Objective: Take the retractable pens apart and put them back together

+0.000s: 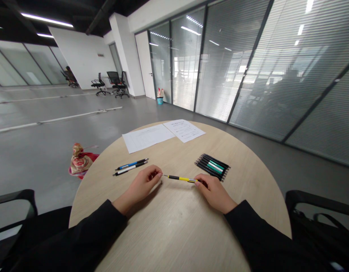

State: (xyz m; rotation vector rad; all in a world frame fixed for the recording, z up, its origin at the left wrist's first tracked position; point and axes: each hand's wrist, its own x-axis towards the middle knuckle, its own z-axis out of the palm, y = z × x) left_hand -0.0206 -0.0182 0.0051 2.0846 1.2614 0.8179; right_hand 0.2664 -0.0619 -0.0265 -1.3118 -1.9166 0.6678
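A yellow and black pen (pixel 180 178) lies level just above the round wooden table (pixel 177 226), held between both hands. My right hand (pixel 214 192) is closed on its rear end. My left hand (pixel 144 185) pinches at its thin metal tip. A tiny dark part (pixel 162 183) lies on the table beside my left fingers. Two pens (pixel 131 166), one blue and one black, lie to the left. A row of several black and green pens (pixel 212 166) lies to the right.
Two sheets of printed paper (pixel 163 134) lie at the table's far edge. A red patterned bag (pixel 79 162) sits on the floor to the left. Black chair arms flank me at left (pixel 16 198) and right (pixel 318 204). Glass partitions stand behind.
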